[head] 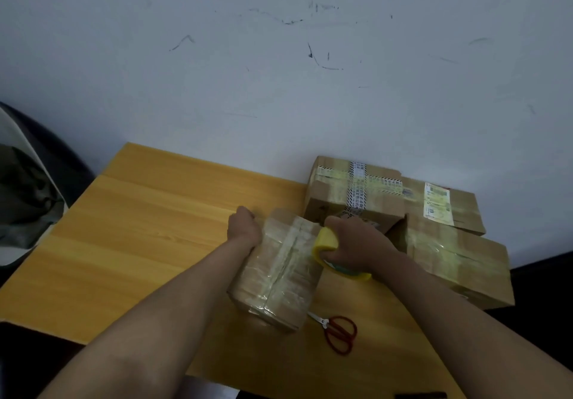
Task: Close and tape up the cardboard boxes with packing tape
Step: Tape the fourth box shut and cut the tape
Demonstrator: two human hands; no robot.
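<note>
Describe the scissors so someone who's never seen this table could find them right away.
Start at the yellow wooden table and find the small tape-wrapped box between the person's two hands. The scissors lie flat on the table by that box's near right corner. Their red loop handles are the only red thing there.

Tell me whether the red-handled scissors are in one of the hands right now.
No: the red-handled scissors lie untouched on the yellow wooden table, beside the small taped cardboard box.

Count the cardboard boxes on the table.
3: a small box between the hands, a taped box against the wall, and a large box at right. Others may be hidden.
</note>
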